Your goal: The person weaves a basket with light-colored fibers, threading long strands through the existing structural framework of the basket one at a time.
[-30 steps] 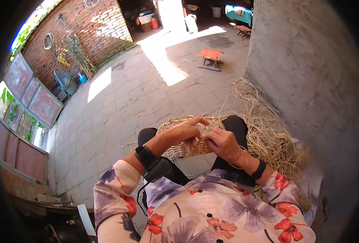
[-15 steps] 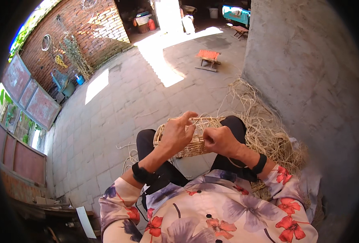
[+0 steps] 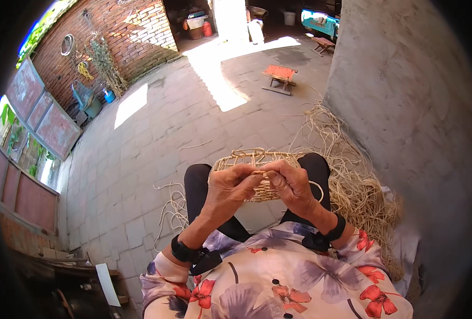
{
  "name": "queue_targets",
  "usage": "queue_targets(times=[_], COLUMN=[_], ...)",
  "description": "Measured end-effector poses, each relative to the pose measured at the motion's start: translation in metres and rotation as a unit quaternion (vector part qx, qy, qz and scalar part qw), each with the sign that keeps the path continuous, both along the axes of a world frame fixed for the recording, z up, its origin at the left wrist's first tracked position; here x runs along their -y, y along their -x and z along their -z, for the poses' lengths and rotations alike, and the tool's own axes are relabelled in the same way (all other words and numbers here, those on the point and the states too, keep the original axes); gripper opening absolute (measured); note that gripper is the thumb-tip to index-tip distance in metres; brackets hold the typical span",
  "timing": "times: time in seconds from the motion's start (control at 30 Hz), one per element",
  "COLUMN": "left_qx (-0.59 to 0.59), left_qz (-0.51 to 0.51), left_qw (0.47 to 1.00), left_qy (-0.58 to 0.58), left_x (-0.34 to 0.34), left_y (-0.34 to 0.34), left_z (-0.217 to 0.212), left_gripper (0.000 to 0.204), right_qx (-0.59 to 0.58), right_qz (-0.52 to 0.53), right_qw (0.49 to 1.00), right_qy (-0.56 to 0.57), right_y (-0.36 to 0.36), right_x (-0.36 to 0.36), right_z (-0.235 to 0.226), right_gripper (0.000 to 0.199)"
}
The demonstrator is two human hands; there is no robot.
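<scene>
A grey concrete wall (image 3: 406, 106) fills your right side, and a paved courtyard floor (image 3: 156, 138) spreads ahead. A heap of loose straw strands (image 3: 353, 181) lies on the floor along the wall, just beside your right leg. Across your knees rests a part-woven straw basket (image 3: 257, 159); whether it holds anything cannot be told. Your left hand (image 3: 228, 189) and right hand (image 3: 291, 183) meet at its near rim, fingers pinched together on a straw strand (image 3: 257, 173).
</scene>
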State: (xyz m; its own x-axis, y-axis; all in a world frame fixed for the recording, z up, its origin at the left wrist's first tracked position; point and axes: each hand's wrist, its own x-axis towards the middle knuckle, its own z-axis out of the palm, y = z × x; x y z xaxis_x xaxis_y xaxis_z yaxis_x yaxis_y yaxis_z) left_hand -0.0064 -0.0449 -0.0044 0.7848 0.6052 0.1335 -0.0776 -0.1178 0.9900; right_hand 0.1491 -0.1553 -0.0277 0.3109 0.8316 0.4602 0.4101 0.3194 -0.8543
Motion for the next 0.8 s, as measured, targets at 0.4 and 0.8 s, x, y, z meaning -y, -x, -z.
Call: queue_targets(times=[0.4, 0.8], left_qx=[-0.107, -0.25], left_qz=[0.024, 0.284], left_qw=[0.945, 0.925], left_qy=[-0.307, 0.028], left_x=[-0.034, -0.067], left_y=[-0.001, -0.028], left_z=[0.028, 0.01], left_gripper=[0.028, 0.045], right_qx=[0.331, 0.376], right_qz=[0.071, 0.156], right_qw=[0.941, 0.913], right_qy=[0.015, -0.012], right_y=[-0.016, 0.004], right_x=[-0.005, -0.023], right_z=[0.028, 0.041], right_gripper=[0.008, 0.008])
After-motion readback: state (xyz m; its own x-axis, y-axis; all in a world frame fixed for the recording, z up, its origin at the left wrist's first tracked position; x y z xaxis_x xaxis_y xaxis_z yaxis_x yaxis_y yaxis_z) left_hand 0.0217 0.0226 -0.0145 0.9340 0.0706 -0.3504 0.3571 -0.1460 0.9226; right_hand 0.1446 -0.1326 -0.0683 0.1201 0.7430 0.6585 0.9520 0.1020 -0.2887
